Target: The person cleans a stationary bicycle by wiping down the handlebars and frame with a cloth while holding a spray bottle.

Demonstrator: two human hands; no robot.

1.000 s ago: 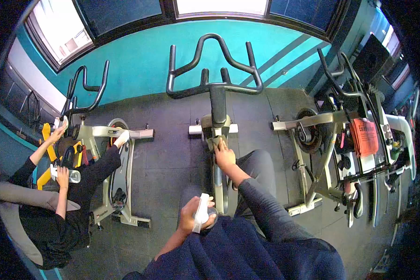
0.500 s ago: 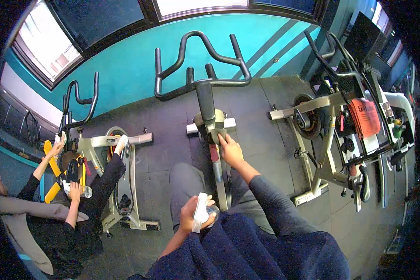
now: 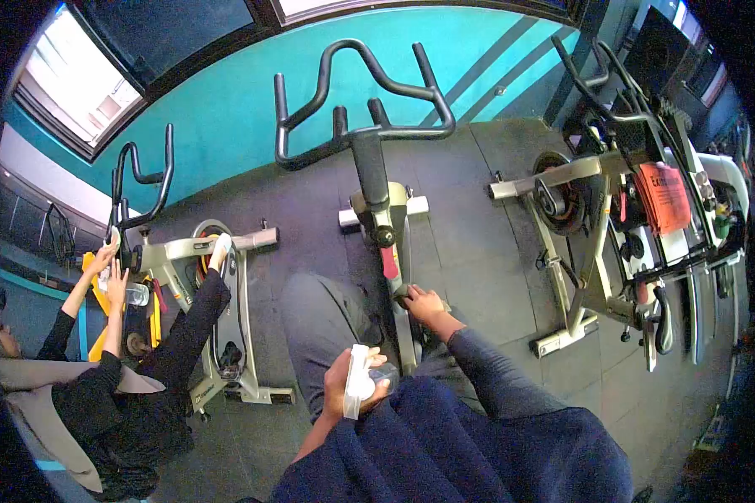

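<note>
My left hand (image 3: 344, 381) is wrapped round a white-topped spray bottle (image 3: 359, 377) with a clear body, held upright over my lap. In front of me stands an exercise bike with black handlebars (image 3: 369, 50) and a light metal frame (image 3: 404, 323). My right hand (image 3: 425, 303) rests low on that frame, below the red part (image 3: 389, 261). Its fingers are pressed round a small dark thing (image 3: 401, 294), too small to make out whether cloth or a bike part.
At the left a person (image 3: 75, 386) reaches with both hands to another bike (image 3: 168, 251), a clear bottle (image 3: 137, 293) by one hand. At the right is a third bike (image 3: 596, 180) with a red cloth (image 3: 664, 199). A teal wall (image 3: 226, 117) stands behind.
My right hand has moved down the bike frame, towards me. My left hand still holds the spray bottle. The other person's lower hand has risen with the clear bottle towards the handlebar.
</note>
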